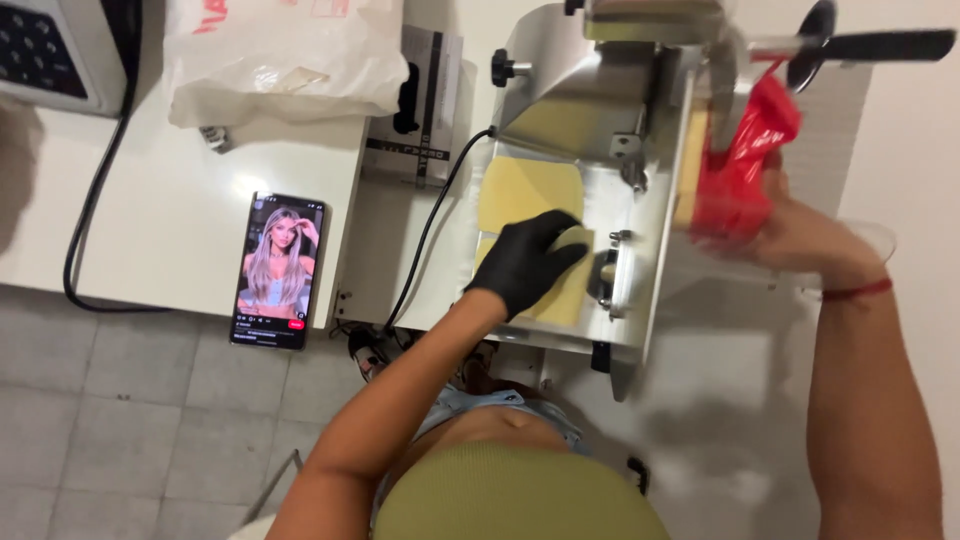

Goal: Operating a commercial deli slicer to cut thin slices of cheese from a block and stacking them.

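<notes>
A metal slicing machine (640, 130) stands on a white counter. On its receiving tray lie pale yellow cheese slices (528, 188). My left hand (530, 262), in a black glove, rests flat on the nearer slices, fingers together. My right hand (790, 225) is bare, with a red string at the wrist. It presses against a cheese block wrapped in red plastic (745, 160) on the machine's carriage; the block's pale face (688, 165) meets the blade side. A black handle (880, 45) sticks out at the top right.
A smartphone (278, 270) with a lit screen lies on the counter's left part. Behind it sit a white plastic bag (285, 55), a grey device with buttons (50, 50) and a black cable (95, 190). The slicer's cord (435, 225) runs down the counter front. Grey floor tiles lie below.
</notes>
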